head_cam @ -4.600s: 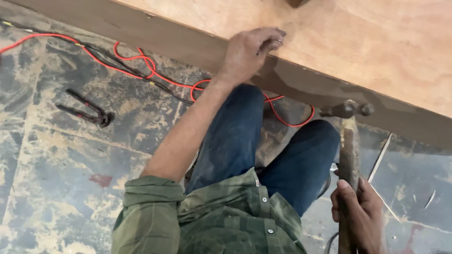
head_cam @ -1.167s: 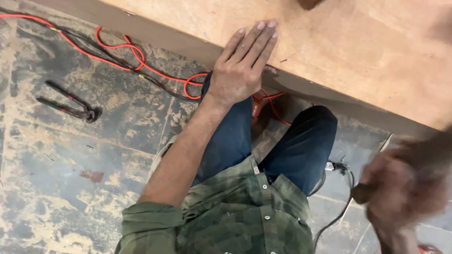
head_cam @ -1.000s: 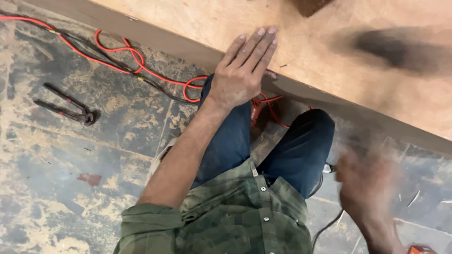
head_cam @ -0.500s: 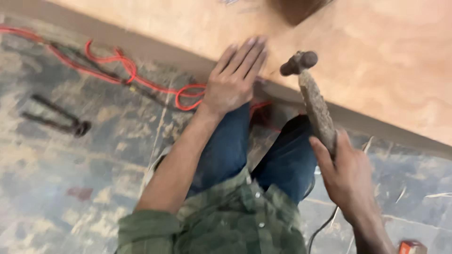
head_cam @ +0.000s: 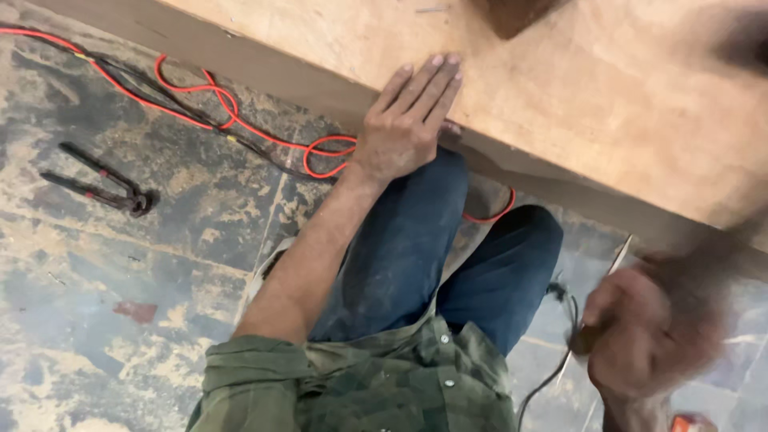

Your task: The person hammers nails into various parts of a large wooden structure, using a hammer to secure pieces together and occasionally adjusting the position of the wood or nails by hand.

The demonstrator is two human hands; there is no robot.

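My left hand (head_cam: 408, 120) lies flat, fingers together, on the edge of a large plywood board (head_cam: 600, 104), above my knee in blue trousers. My right hand (head_cam: 640, 336) is at the lower right, badly blurred by motion, its fingers closed around the wooden handle of a hammer (head_cam: 704, 264). The handle shows only as a brown streak running up and right toward a dark smear at the top right corner. The hammer is well away from my left hand.
A dark strip (head_cam: 280, 72) runs along the board's near edge. A red cable (head_cam: 200, 104) and a black one loop over the stained floor, with dark pincers (head_cam: 104, 188) lying to the left. A dark block (head_cam: 512, 12) sits on the board; a black cord (head_cam: 560, 304) hangs by my right hand.
Half a second ago the hammer stood close to my left fingers; now my right hand has swung it away to the lower right in a blur. My left hand stays flat on the board.
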